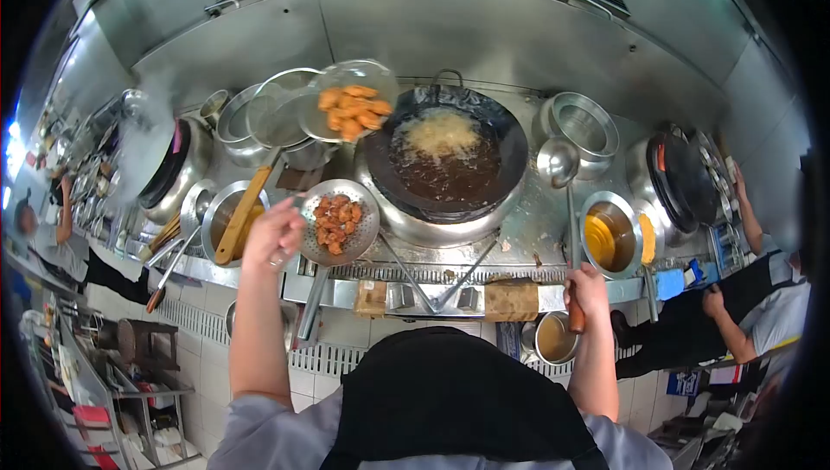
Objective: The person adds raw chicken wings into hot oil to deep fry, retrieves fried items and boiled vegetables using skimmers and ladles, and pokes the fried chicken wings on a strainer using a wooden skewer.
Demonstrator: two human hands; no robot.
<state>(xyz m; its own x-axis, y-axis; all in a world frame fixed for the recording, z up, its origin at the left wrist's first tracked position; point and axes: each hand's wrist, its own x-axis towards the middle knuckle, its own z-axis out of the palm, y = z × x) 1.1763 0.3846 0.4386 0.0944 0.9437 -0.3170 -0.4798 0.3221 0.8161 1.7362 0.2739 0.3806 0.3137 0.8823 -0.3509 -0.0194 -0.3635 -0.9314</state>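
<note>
My right hand (588,291) is wrapped round the wooden handle of a steel ladle (558,161), whose bowl is up beside the right stack of strainers. My left hand (278,232) is raised just left of a perforated skimmer (360,254) that holds browned fried pieces (337,222); its fingers are curled and blurred, and whether they hold anything is unclear. A black wok (514,146) contains dark bubbling oil with pale foam (441,133). At its upper left, orange fried pieces (353,109) lie in a blurred, round strainer (385,81).
A pot with a wooden-handled tool (242,217) stands at left. At right are strainers (586,124), a bowl of yellow liquid (598,241) and a second wok (687,180). One person (769,297) stands far right, another (60,245) far left.
</note>
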